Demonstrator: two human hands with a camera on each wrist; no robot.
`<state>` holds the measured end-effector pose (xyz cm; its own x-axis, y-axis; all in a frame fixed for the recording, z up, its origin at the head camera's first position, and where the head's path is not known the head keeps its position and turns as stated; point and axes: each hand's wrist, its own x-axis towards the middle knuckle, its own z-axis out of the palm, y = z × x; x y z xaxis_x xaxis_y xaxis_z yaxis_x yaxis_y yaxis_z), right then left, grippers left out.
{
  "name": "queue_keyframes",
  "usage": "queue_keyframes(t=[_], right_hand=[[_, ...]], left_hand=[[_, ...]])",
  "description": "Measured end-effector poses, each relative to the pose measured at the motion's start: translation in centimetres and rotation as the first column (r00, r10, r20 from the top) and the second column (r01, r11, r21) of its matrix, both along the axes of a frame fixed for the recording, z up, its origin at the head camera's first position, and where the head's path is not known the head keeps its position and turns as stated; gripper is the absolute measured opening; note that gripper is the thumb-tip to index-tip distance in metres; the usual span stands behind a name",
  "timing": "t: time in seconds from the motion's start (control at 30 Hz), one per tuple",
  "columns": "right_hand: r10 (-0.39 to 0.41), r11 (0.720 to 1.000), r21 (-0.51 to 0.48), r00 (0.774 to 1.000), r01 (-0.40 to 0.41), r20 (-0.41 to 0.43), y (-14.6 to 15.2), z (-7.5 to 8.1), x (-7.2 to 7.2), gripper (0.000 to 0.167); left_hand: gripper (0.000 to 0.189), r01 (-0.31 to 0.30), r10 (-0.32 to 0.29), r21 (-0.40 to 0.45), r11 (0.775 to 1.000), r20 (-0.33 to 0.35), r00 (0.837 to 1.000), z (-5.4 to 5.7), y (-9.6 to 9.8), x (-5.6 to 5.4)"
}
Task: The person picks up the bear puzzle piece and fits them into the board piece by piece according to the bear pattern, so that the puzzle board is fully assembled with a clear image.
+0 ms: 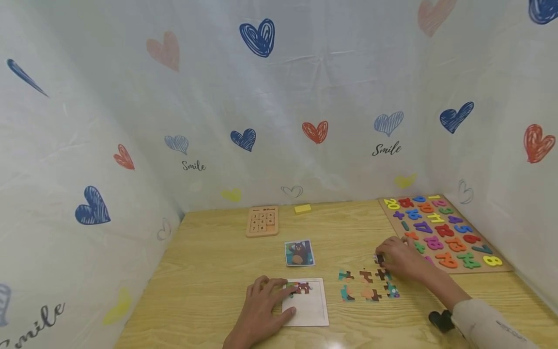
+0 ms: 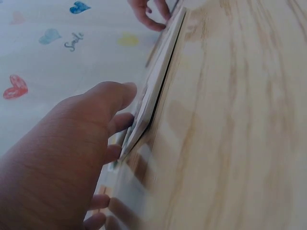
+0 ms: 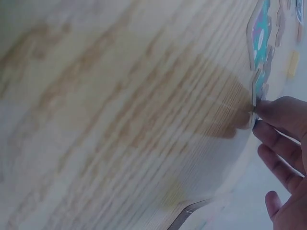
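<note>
In the head view my left hand [image 1: 263,308] lies at the left side of a white puzzle board [image 1: 310,311], fingers spread and relaxed, fingertips over its upper left corner. A few joined jigsaw pieces [image 1: 303,288] with a brown bear's head fill the top of the board. My right hand [image 1: 403,259] pinches a dark jigsaw piece [image 1: 378,260] between thumb and forefinger, low over the table. The right wrist view shows this hand [image 3: 285,139] with the thumb and forefinger meeting and the other fingers loosely bent. Several loose jigsaw pieces [image 1: 366,276] lie in rows between the hands.
A bear picture card [image 1: 299,253] lies behind the board. Farther back are a wooden number slide puzzle [image 1: 262,221] and a yellow block [image 1: 302,209]. A number board [image 1: 394,225] with coloured numerals lies at right, close to the right hand. A black object [image 1: 441,321] is by the right sleeve.
</note>
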<state>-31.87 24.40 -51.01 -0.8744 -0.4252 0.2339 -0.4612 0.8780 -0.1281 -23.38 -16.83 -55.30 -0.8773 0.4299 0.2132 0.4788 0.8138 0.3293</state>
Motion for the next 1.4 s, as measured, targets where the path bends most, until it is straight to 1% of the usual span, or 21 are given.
queue_keyframes(t=[0.13,0.33,0.5,0.7,0.83,1.07,1.3,1.4], right_hand=[[-0.001,1.000,0.023,1.000,0.001,0.006,0.1,0.0,-0.3,0.018],[0.015,0.999,0.037,0.999,-0.014,-0.046,0.5,0.3,-0.3,0.017],[0.050,0.999,0.016,0.994,-0.049,-0.097,0.4,0.6,-0.1,0.016],[0.108,0.993,-0.031,0.980,-0.115,-0.169,-0.2,1.2,0.6,0.019],[0.121,0.990,-0.043,0.973,-0.132,-0.195,-0.7,1.5,1.1,0.020],[0.142,0.986,-0.058,0.966,-0.157,-0.217,-1.8,2.0,1.7,0.021],[0.148,0.983,-0.069,0.963,-0.168,-0.226,-2.5,2.3,2.4,0.022],[0.154,0.982,-0.071,0.964,-0.173,-0.217,-2.8,2.2,2.7,0.022]], left_hand=[[0.044,0.003,-0.003,-0.006,1.000,-0.010,1.000,0.1,0.1,0.0],[0.044,0.007,-0.007,-0.006,1.000,-0.018,1.000,0.2,0.3,-0.1],[0.043,0.004,-0.004,0.003,1.000,-0.023,1.000,0.4,0.3,-0.1],[0.043,0.003,-0.003,0.005,1.000,-0.017,1.000,0.4,0.1,-0.1],[0.043,0.007,-0.007,0.007,1.000,-0.010,1.000,0.2,0.1,-0.1],[0.044,-0.001,0.001,0.014,1.000,-0.002,1.000,-0.1,0.1,0.0],[0.044,0.008,-0.006,0.033,0.999,-0.051,0.999,-0.1,0.1,0.0],[0.043,0.008,-0.006,0.043,0.999,-0.054,0.999,0.1,0.1,0.1]])
